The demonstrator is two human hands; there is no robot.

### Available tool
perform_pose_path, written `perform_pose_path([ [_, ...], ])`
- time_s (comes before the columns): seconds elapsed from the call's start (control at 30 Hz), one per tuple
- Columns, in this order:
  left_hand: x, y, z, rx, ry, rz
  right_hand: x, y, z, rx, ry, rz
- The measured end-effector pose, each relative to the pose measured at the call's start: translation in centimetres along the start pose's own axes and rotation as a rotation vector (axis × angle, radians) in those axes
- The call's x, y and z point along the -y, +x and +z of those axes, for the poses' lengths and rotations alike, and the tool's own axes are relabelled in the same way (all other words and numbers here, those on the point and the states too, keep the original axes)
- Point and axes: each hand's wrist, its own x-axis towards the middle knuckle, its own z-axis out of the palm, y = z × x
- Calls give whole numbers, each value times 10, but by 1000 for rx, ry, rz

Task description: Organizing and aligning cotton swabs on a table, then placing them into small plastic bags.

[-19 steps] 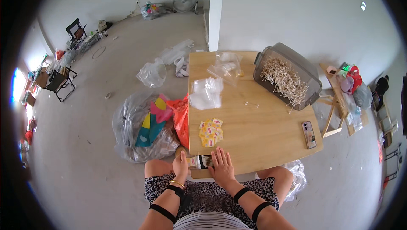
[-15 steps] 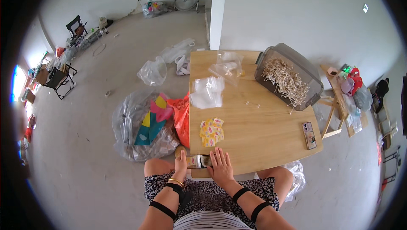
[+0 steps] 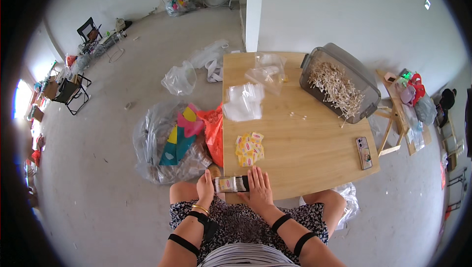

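Since the earlier frame the left hand (image 3: pixel 205 187) has drawn slightly leftward, widening the gap to the right hand (image 3: pixel 259 188), so more of the packet (image 3: pixel 226 184) shows between them; the whole view has shifted a little too.

Largest is the wooden table (image 3: pixel 319 163). At its far right sits the grey tub (image 3: pixel 364 80), holding a heap of swabs (image 3: pixel 336 87). Toward the table's far left lie the clear sleeves (image 3: pixel 243 102), and nearer, beside its left edge, a loose pile of yellow cards (image 3: pixel 250 149).

Both hands are at the table's near left corner. The left grip is curled at the packet's left end; whether it pinches or only presses, I cannot tell. The right grip is flat and opened out, laid over the other end without closing on anything. The step in hand seems to be evening up a filled packet; the next move probably calls for bracing one end while the other is smoothed, so nothing slips out.

Slim and oblong, the packet lies level, its left end past the table's left edge. A yellow-and-white face with a reddish mark fills its left part, then comes a dark patch with pale sticks beside the right fingers. Whether it is sealed is too small to tell.
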Motion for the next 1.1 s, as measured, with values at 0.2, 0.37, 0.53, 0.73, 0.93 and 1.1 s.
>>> perform_pose_path([
  [0.2,8,3,7,41,116,238,12,8,1,55,-128,-64],
  [0.37,2,3,13,2,17,297,32,15,8,55,25,-44],
  [0.53,16,4,3,-22,53,248,16,10,3,-24,112,-68],
  [0.73,4,-39,7,218,-998,-477,20,10,2,38,540,246],
  [0.93,-3,-49,20,147,-1181,-438,33,19,36,12,827,400],
  [1.1,-2,-54,24,112,-1208,-464,84,27,44,-81,914,623],
])
